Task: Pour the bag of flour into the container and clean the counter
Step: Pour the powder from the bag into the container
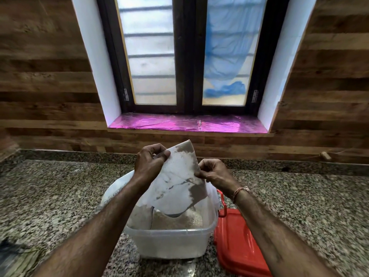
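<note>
Over container [169, 242] w/ flour [179, 220] inside, fingers of L hand [148, 162] & R hand [213, 172] pinch upturned bag [177, 176].

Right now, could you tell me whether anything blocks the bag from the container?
Nothing visible: the left hand and right hand hold the bag, mouth down in the open container; the lid lies beside it.

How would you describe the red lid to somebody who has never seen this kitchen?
Below the window runs a speckled stone counter, and in its middle stands a clear plastic container, with a bag held over it. The lid lies flat on the counter just right of the container. Its bright red colour sets it apart from the pale container and bag.
</note>
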`<state>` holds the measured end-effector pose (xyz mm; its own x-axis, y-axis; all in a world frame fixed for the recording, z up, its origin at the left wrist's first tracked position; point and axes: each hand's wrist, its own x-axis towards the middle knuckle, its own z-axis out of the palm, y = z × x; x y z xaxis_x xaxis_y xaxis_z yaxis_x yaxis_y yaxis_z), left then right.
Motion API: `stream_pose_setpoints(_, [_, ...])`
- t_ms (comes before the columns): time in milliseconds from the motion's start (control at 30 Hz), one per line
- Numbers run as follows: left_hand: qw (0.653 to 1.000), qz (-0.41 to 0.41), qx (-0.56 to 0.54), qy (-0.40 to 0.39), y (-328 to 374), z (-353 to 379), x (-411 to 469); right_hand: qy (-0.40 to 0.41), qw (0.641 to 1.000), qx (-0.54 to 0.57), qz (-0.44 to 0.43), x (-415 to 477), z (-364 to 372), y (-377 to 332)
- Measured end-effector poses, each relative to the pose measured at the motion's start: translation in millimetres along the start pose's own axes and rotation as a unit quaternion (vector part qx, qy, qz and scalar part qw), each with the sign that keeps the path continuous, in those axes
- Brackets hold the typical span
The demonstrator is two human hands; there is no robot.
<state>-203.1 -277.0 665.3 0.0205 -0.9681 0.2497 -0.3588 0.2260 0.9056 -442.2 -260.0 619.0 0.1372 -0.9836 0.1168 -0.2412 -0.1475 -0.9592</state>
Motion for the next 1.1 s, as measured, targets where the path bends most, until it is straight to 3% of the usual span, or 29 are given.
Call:
stream_pose_setpoints(167, [0.999,-0.005,0.024,0.043,1.8,-6.8,0.6,0.071,0.997,0.011,-0.029,4.5,7.0,-2.0])
stream_pose_setpoints(400, [0.998,0.014,0.057,0.033,-2.4,-2.5,2.0,0.077,0.994,0.069,-0.024,1.2,20.2,-14.3])
stream_pose_setpoints(567, [0.99,0.037,0.134,0.036,-3.4,9.8,0.6,0.06,0.991,-0.054,-0.103,10.7,22.7,-48.0])
stream_pose_setpoints(700, [0.984,0.077,0.157,-0.013,1.3,20.9,-4.9,0.079,0.973,-0.156,-0.15,25.0,18.1,-71.3])
stream_pose_setpoints(833, [0.989,0.04,0.141,0.026,-0.5,18.4,-0.4,0.114,0.947,-0.27,-0.135,33.9,10.7,-81.5])
stream_pose_setpoints(900, [0.994,0.017,0.103,0.035,-4.5,10.9,4.1,0.135,0.928,-0.299,-0.175,31.0,5.2,-77.0])
stream_pose_setpoints(1033, [0.995,0.008,0.094,0.036,-5.5,8.2,3.7,0.032,0.927,-0.305,-0.216,24.7,2.6,-78.1])
stream_pose_setpoints(1100, [0.994,0.006,0.104,0.042,-5.2,10.7,3.0,0.049,0.901,-0.352,-0.248,28.4,4.7,-82.7])
